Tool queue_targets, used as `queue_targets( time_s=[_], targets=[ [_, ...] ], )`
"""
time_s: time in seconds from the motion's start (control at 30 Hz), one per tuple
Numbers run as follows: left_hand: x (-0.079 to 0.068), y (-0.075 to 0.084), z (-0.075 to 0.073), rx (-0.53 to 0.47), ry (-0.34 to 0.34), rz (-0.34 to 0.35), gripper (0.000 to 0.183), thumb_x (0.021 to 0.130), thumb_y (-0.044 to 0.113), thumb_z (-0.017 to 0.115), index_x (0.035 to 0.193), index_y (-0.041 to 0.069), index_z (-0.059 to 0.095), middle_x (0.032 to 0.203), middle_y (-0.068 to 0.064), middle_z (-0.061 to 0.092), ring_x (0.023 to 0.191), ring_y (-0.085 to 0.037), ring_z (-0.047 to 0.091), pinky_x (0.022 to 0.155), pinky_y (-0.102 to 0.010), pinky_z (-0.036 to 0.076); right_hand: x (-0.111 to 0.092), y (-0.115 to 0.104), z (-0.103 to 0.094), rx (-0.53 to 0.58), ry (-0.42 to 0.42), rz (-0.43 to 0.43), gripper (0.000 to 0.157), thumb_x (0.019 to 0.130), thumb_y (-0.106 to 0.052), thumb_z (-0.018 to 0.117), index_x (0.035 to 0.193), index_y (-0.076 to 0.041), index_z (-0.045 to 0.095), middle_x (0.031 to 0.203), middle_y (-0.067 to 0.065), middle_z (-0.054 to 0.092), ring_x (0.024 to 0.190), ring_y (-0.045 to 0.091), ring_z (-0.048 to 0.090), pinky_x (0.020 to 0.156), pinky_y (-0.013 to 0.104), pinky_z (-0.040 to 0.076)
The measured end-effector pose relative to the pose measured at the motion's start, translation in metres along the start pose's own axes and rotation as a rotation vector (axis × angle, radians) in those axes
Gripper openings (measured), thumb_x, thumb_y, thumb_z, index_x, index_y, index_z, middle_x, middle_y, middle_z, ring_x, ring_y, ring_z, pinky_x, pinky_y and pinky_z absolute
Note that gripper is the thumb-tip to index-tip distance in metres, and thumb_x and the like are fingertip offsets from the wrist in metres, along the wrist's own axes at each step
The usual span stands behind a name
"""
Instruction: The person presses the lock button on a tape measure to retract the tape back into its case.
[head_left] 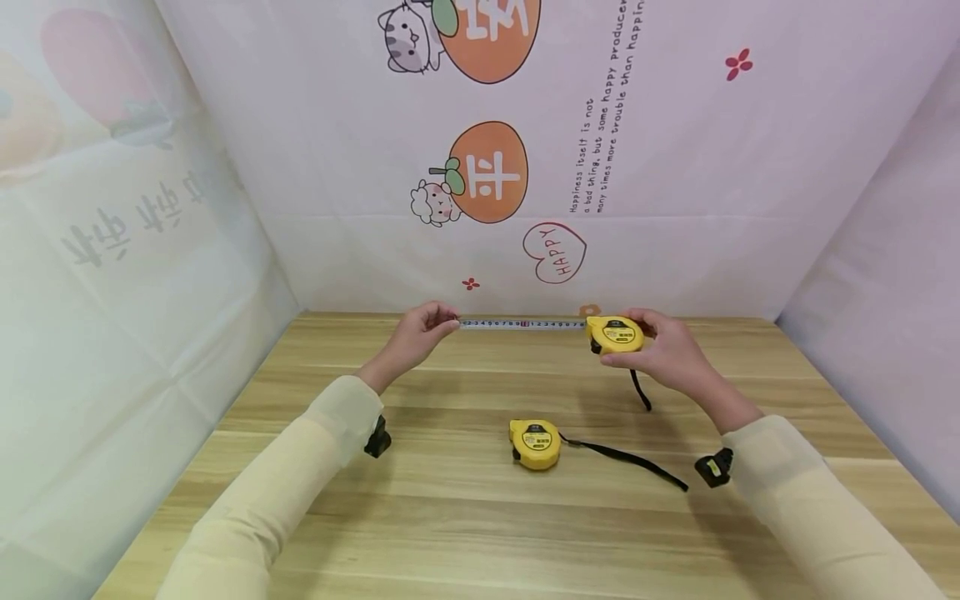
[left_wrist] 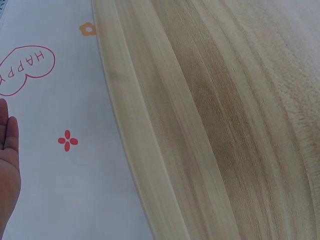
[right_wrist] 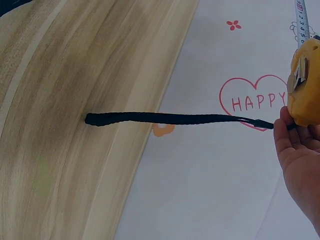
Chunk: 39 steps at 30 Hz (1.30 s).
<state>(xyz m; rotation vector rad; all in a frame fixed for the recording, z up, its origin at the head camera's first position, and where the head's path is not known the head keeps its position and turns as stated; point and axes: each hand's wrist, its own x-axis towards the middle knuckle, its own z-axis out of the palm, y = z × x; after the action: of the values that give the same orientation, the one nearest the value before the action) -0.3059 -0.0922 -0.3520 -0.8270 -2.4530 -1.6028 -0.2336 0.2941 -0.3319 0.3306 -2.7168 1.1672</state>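
My right hand (head_left: 663, 346) grips a yellow tape measure (head_left: 621, 335) above the back of the table, its face turned toward me. A white blade (head_left: 517, 324) with black numbers runs out of it to the left, level and straight. At the blade's free end, the thumb and fingers of my left hand (head_left: 423, 327) pinch the tip. From the held case a black strap (right_wrist: 200, 118) hangs down. A second yellow tape measure (head_left: 536, 444) lies on the table nearer to me, its blade not showing. The left wrist view catches only the edge of the left hand (left_wrist: 9, 160).
The wood-grain table (head_left: 450, 517) meets a white printed cloth wall (head_left: 660, 258) at the back, with more white cloth at both sides. The second tape's black strap (head_left: 630, 456) stretches to the right across the table. A small black device sits at each wrist.
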Motion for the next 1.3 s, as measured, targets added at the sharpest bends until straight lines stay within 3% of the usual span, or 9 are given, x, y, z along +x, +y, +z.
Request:
queue_targets(
  time_s=[0.27, 0.57, 0.8, 1.03, 1.2, 1.3],
  targets=[
    [0.000, 0.001, 0.001, 0.001, -0.004, -0.001, 0.023, 0.098, 0.013, 0.060, 0.113, -0.004, 0.062, 0.097, -0.008, 0.063, 0.084, -0.020, 0.058, 0.073, -0.036, 0.050, 0.000, -0.002, 0.002, -0.003, 0.003, 0.003, 0.089, 0.071, -0.048, 0.085, 0.134, 0.002, 0.048, 0.127, 0.020, 0.054, 0.118, 0.038, 0.049, 0.093, 0.051, 0.045],
    [0.000, 0.004, 0.003, 0.001, -0.004, 0.005, 0.024, 0.098, 0.013, 0.060, 0.114, -0.005, 0.062, 0.097, -0.008, 0.064, 0.083, -0.020, 0.057, 0.069, -0.027, 0.048, 0.000, -0.002, 0.002, 0.007, 0.002, 0.006, 0.091, 0.069, -0.051, 0.085, 0.134, 0.002, 0.048, 0.127, 0.019, 0.054, 0.118, 0.037, 0.049, 0.092, 0.051, 0.045],
    [0.001, 0.004, 0.007, -0.001, -0.007, 0.001, 0.018, 0.098, 0.014, 0.060, 0.111, 0.001, 0.064, 0.096, -0.007, 0.064, 0.082, -0.019, 0.057, 0.072, -0.035, 0.050, 0.002, -0.003, 0.005, 0.003, -0.002, 0.000, 0.093, 0.069, -0.053, 0.084, 0.134, 0.002, 0.048, 0.127, 0.020, 0.054, 0.117, 0.037, 0.050, 0.092, 0.051, 0.045],
    [0.004, 0.007, 0.010, -0.025, -0.008, -0.012, 0.019, 0.097, 0.015, 0.061, 0.110, 0.001, 0.064, 0.096, -0.009, 0.064, 0.082, -0.020, 0.056, 0.069, -0.027, 0.048, 0.004, -0.005, 0.006, 0.005, 0.004, -0.005, 0.092, 0.068, -0.053, 0.085, 0.133, 0.002, 0.049, 0.126, 0.019, 0.055, 0.117, 0.037, 0.050, 0.092, 0.051, 0.046],
    [0.003, 0.008, 0.012, -0.037, -0.012, -0.015, 0.019, 0.097, 0.016, 0.061, 0.110, 0.002, 0.064, 0.096, -0.008, 0.064, 0.082, -0.021, 0.056, 0.073, -0.038, 0.049, 0.004, -0.009, 0.008, 0.014, -0.001, 0.002, 0.091, 0.068, -0.049, 0.086, 0.134, 0.002, 0.049, 0.127, 0.020, 0.055, 0.118, 0.037, 0.050, 0.092, 0.051, 0.046],
    [0.004, 0.007, 0.013, -0.036, -0.017, -0.019, 0.021, 0.097, 0.016, 0.061, 0.111, 0.000, 0.064, 0.096, -0.008, 0.064, 0.082, -0.021, 0.056, 0.073, -0.036, 0.050, 0.004, -0.010, 0.010, 0.017, -0.005, 0.003, 0.090, 0.069, -0.047, 0.086, 0.134, 0.003, 0.049, 0.127, 0.020, 0.055, 0.118, 0.037, 0.050, 0.092, 0.050, 0.047]
  ],
)
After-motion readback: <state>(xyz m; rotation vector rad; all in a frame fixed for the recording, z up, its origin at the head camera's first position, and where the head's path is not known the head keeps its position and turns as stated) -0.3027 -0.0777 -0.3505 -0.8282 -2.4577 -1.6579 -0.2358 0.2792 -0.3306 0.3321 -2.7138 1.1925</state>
